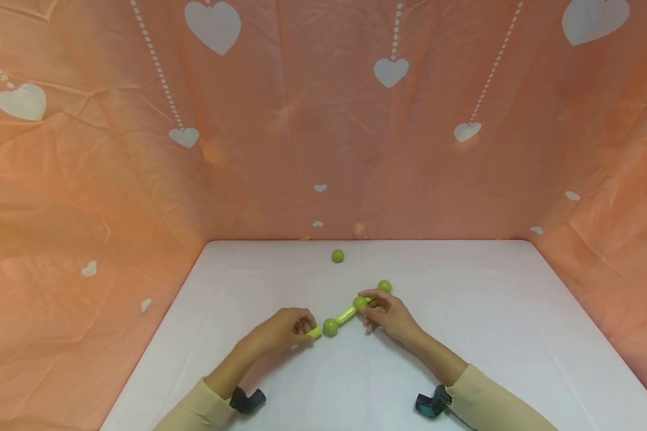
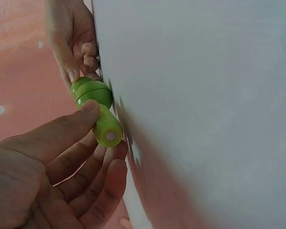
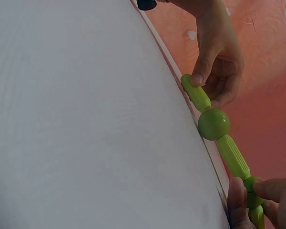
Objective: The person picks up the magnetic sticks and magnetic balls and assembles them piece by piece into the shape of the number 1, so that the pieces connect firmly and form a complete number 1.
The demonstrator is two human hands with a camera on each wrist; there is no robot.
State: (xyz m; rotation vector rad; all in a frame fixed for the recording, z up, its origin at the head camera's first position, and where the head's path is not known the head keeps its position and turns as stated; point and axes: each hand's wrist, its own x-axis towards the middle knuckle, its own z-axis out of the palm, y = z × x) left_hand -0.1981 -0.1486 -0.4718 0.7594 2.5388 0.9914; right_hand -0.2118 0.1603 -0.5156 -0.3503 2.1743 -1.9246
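Observation:
My left hand (image 1: 293,326) pinches a short yellow-green magnetic rod (image 2: 108,128) between thumb and fingers; a pale round disc shows in its near end. The rod's other end is right at a green ball (image 3: 213,124). From that ball a ribbed yellow-green rod (image 3: 233,156) runs to a second green ball (image 1: 359,302), which my right hand (image 1: 392,315) pinches with thumb and fingertips. Past it the chain continues with another rod (image 3: 257,217), partly covered by the right fingers, towards a green ball (image 1: 385,286) at the far end.
A separate green ball (image 1: 338,256) lies near the back of the white table (image 1: 490,317). Orange cloth (image 1: 302,131) with white hearts stands behind the table and along both sides. Dark wrist straps with small devices (image 1: 432,402) sit at both sleeves.

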